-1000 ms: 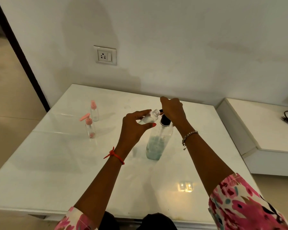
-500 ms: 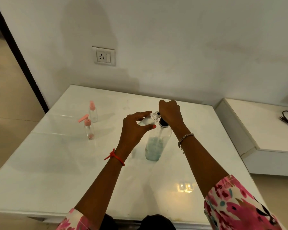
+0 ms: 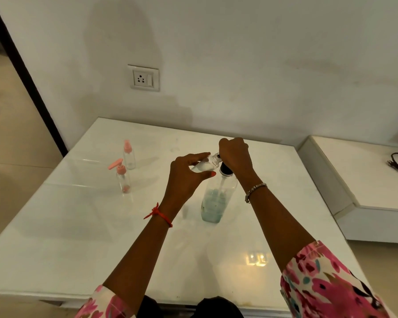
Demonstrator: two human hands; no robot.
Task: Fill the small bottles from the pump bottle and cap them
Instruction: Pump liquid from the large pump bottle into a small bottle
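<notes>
Currently: small bottle [image 3: 202, 165], light and slick plastic by my judgement, pinched mid-body in my left hand [image 3: 187, 180], neck at the spout; right hand [image 3: 235, 154] clenched over pump bottle [image 3: 216, 200] standing mid-table [image 3: 78, 226].

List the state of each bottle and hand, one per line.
Large clear pump bottle with black collar: upright, partly full.
Small clear uncapped bottle: tilted, mouth at pump spout.
Pink spray-capped small bottle: upright, capped.
Pink pump-capped small bottle: upright, capped.
Left hand: grips the uncapped bottle.
Right hand: curled over the pump head.
</notes>
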